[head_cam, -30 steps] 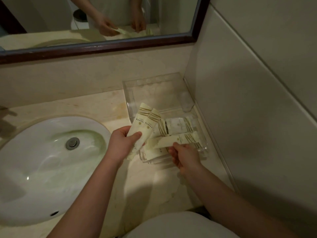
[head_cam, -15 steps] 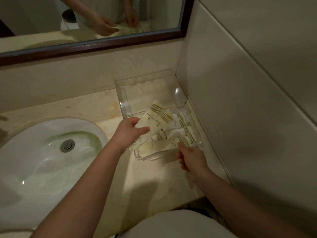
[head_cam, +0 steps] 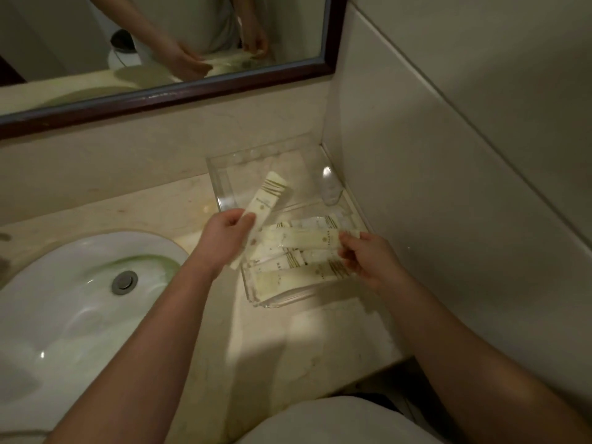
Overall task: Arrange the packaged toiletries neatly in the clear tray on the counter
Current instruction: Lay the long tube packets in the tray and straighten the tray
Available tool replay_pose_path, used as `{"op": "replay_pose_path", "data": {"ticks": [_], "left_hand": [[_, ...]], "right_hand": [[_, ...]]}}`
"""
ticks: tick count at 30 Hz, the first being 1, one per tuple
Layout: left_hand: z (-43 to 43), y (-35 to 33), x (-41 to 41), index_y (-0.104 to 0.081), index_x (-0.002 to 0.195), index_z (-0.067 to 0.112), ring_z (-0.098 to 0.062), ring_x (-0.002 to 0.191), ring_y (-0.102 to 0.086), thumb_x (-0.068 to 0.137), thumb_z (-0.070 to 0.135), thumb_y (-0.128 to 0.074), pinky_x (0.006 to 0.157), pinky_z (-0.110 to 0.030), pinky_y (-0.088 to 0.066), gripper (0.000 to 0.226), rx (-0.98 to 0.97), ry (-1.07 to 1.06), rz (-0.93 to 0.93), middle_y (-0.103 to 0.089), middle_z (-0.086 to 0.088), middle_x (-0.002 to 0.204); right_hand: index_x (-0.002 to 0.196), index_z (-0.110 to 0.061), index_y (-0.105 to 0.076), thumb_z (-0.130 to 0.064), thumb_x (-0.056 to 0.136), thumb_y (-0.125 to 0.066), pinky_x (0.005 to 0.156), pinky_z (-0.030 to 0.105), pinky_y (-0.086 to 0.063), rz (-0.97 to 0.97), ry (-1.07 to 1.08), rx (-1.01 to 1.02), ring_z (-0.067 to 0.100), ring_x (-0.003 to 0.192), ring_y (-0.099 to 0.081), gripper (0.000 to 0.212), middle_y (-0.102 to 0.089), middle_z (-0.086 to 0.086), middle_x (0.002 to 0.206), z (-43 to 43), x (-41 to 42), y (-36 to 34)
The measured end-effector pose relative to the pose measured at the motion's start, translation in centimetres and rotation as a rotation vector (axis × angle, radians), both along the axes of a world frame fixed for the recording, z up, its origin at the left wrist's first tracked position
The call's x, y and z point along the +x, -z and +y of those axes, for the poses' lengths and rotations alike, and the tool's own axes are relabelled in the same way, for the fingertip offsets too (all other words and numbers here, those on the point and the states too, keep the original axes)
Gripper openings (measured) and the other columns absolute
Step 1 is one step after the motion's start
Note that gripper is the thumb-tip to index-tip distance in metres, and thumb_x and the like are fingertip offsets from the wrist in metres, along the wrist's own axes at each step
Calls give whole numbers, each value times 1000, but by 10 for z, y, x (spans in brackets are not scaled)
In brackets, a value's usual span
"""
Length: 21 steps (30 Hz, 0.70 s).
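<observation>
Your left hand [head_cam: 224, 233] grips one packet [head_cam: 264, 203] tilted over the clear tray [head_cam: 221, 184]; your right hand [head_cam: 368, 257] pinches another packet [head_cam: 307, 240] above the blurred, overlapping packets [head_cam: 294, 277] lying inside.

Cream, gold-striped toiletry packets [head_cam: 298, 270] piled crosswise in the clear tray's [head_cam: 224, 177] near end.
</observation>
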<state>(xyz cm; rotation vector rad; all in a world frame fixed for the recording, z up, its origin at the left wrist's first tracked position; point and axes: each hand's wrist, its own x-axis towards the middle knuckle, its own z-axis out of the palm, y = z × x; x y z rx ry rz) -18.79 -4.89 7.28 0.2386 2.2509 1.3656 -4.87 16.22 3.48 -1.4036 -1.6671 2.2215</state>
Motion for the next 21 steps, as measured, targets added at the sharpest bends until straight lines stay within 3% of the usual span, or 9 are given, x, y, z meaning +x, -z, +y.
{"op": "replay_pose_path", "data": {"ticks": [5,10,13,15,17,21], "left_hand": [[-17,-4,-22,-73,90,14,-20,60,-61,90,21,-66,59,-32,-49,10,-97,-3,86,-68,-9,76],[3,-2,-23,-75,99,14,-10,64,-59,89,17,-66,66,-28,-46,14,-179,135,194,-68,3,76],[23,9,-20,-74,106,11,-8,77,-60,92,17,-62,73,-24,-44,19,-220,242,228,-70,3,93],[36,19,-17,-73,108,9,-16,88,-65,93,17,-62,81,-28,-49,21,-240,283,219,-73,-4,103],[48,26,-15,-73,110,9,-22,95,-68,93,17,-61,88,-33,-52,22,-250,304,213,-73,-8,108],[61,37,-14,-73,112,13,-20,103,-66,93,20,-61,90,-29,-50,23,-292,364,265,-72,-3,115]], "right_hand": [[99,-4,-68,-13,92,-63,46,19,-51,-40,-114,51,9,49,-63,13,-69,9,73,-5,-11,2],[85,-11,-66,-17,88,-67,47,25,-52,-118,-250,347,13,50,-66,6,-71,8,70,-7,-16,8],[77,-11,-63,-24,85,-69,43,27,-48,-149,-327,533,16,44,-60,16,-67,6,63,-7,-14,15],[75,-13,-61,-32,82,-70,53,27,-47,-192,-374,698,18,57,-62,22,-67,3,72,-6,-15,18],[88,-16,-66,-36,80,-70,66,27,-47,-214,-394,805,18,78,-64,22,-66,0,87,-5,-15,20],[105,-16,-66,-33,76,-75,76,36,-57,-188,-348,780,20,88,-66,35,-67,0,99,-6,-15,22]]}}
